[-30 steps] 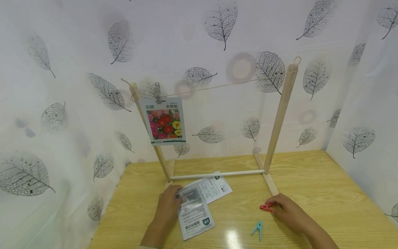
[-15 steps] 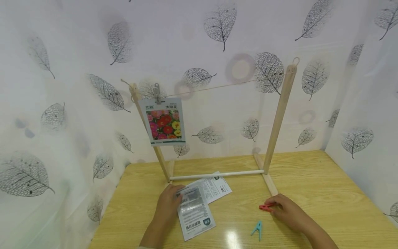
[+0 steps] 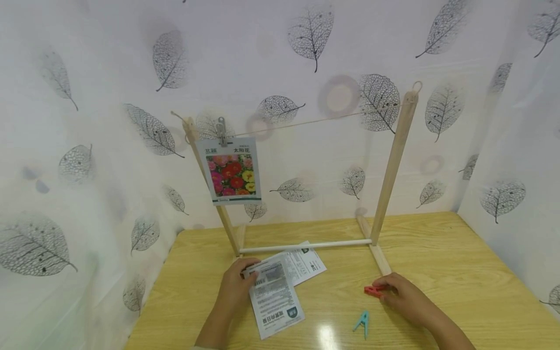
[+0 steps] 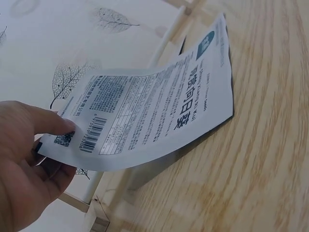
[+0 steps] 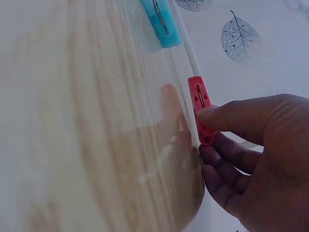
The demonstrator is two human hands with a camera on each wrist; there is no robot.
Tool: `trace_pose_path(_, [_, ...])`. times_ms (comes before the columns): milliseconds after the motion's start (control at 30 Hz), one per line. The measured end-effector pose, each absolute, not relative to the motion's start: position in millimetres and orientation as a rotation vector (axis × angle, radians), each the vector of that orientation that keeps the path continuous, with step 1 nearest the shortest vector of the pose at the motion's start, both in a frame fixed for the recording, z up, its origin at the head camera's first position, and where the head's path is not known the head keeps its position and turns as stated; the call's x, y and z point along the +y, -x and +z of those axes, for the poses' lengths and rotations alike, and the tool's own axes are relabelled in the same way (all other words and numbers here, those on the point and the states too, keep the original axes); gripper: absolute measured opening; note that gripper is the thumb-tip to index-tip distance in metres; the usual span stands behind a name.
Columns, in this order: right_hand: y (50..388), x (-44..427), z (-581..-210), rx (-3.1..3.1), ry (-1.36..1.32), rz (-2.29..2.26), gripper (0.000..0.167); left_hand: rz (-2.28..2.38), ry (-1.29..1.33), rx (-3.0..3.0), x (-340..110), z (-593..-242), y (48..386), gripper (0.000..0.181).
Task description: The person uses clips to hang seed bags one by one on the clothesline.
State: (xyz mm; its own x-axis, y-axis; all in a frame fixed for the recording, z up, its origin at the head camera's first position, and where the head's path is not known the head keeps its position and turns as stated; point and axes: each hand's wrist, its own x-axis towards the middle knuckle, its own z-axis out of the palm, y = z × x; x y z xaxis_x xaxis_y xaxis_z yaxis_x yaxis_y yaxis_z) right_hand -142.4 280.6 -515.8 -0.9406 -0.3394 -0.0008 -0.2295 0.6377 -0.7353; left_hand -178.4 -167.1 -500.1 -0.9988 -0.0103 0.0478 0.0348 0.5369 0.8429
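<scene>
My left hand (image 3: 236, 287) pinches the upper-left corner of a white printed seed packet (image 4: 140, 116) between thumb and fingers. That corner is raised off the table, and the packet curves down until its far end touches the wood. A second packet (image 3: 308, 266) lies partly under it, below the white rod. My right hand (image 3: 404, 297) pinches a red clothespin (image 5: 200, 106) close to the tabletop. Just in front of that hand, a blue clothespin (image 3: 362, 323) lies on the table.
A wooden frame (image 3: 395, 170) with a string (image 3: 302, 123) across its top stands behind the hands. At its left end a flower seed packet (image 3: 232, 175) hangs from a metal clip (image 3: 221, 131). A white rod (image 3: 306, 246) joins the frame's feet.
The left hand has tilted the seed packet slightly, and its lower end has shifted a little to the right. The right hand and red clothespin stay nearly still.
</scene>
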Motion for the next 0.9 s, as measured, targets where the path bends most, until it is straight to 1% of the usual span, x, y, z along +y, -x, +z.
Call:
trace_pose_path(433, [141.1, 279.8, -515.8, 2.724, 0.465, -1.219, 0.027, -1.633, 0.014, -2.633, -167.0, -497.7, 179.1, 0.027])
trace_pose_path(900, [142.0, 277.8, -515.4, 2.784, 0.456, -1.334, 0.027, -1.665, -0.081, -2.596, -166.3, -493.6, 180.2, 0.020])
